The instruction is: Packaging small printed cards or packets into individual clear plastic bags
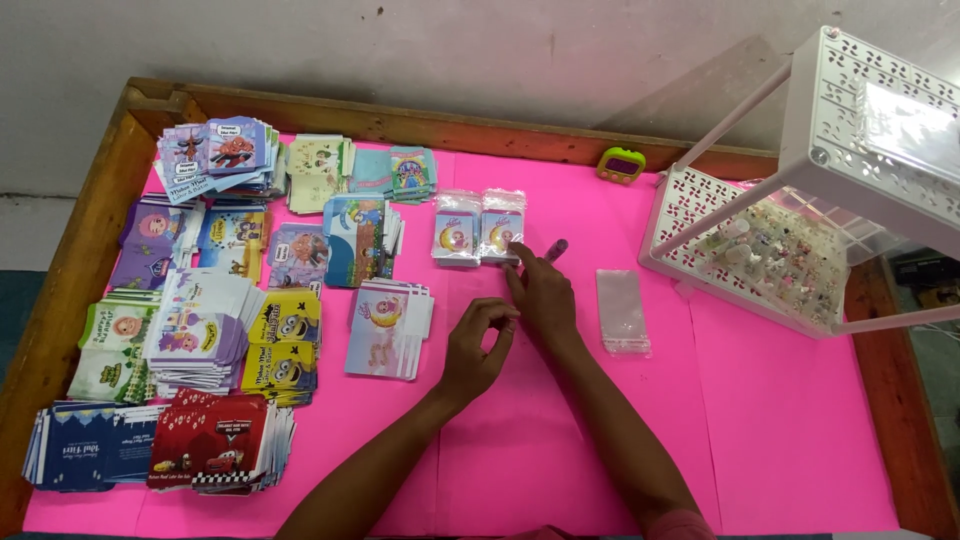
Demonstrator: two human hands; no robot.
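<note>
My right hand lies palm down on the pink table cover, its index fingertip touching the lower edge of two small clear-wrapped card packets. A short purple pen-like stick pokes out beside its fingers; I cannot tell whether the hand holds it. My left hand hovers just left of the right, thumb and forefinger pinched into a ring with nothing visible between them. A stack of pale cards with a round cartoon picture lies left of my left hand.
Several stacks of colourful printed cards fill the left half. An empty clear plastic sleeve lies right of my hands. A white perforated rack holding small trinkets stands at the right. A small green timer sits by the wooden rim.
</note>
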